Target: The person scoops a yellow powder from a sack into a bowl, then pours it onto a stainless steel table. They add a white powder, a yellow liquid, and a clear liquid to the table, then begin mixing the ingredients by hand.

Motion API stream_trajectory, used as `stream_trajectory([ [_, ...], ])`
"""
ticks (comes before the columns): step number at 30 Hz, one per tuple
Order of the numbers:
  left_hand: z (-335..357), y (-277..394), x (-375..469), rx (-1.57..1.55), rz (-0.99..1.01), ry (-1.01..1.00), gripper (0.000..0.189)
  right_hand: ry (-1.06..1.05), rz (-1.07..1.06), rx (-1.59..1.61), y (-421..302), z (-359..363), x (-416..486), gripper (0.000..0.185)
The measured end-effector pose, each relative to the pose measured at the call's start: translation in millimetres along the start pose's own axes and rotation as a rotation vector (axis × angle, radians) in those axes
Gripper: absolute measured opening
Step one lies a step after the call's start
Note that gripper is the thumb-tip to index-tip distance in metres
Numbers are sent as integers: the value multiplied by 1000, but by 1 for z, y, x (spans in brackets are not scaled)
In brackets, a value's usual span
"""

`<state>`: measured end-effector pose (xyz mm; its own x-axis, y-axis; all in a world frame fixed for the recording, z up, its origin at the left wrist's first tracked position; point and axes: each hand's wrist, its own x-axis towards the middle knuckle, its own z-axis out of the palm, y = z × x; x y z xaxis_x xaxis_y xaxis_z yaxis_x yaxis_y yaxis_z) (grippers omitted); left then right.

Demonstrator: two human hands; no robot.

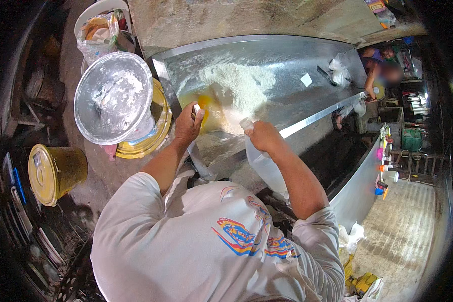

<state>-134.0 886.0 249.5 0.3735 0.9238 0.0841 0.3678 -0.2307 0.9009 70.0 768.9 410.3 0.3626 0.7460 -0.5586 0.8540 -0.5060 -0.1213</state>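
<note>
My left hand [187,124] holds a small white object [197,108], perhaps a cap, over the near left part of a metal trough [294,102]. Below it, a yellow-orange liquid [204,101] that looks like egg lies beside a mound of white flour [236,81]. With my right hand [265,139] I grip the neck of a large translucent plastic jug [262,168]. The jug is tilted, its mouth toward the flour, and its lower part runs behind my right forearm. Whether anything flows from the mouth cannot be made out.
A flour-dusted metal bowl [113,99] sits left of the trough, above a yellow lid [162,124]. Farther left stands a lidded yellow bucket [66,171]. A white square [306,80] and a plastic bag [339,70] lie in the trough. Another person [377,75] is beyond its right end.
</note>
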Motion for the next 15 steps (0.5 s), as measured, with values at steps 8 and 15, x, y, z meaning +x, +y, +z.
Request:
stream_trajectory([
  [8,-2,-3,7,-68,25,77,45,-38,9,-26,-15,-10,17,41],
  [15,-3,-5,8,-51,25,62,43,-56,40,-60,-15,-7,32,42],
])
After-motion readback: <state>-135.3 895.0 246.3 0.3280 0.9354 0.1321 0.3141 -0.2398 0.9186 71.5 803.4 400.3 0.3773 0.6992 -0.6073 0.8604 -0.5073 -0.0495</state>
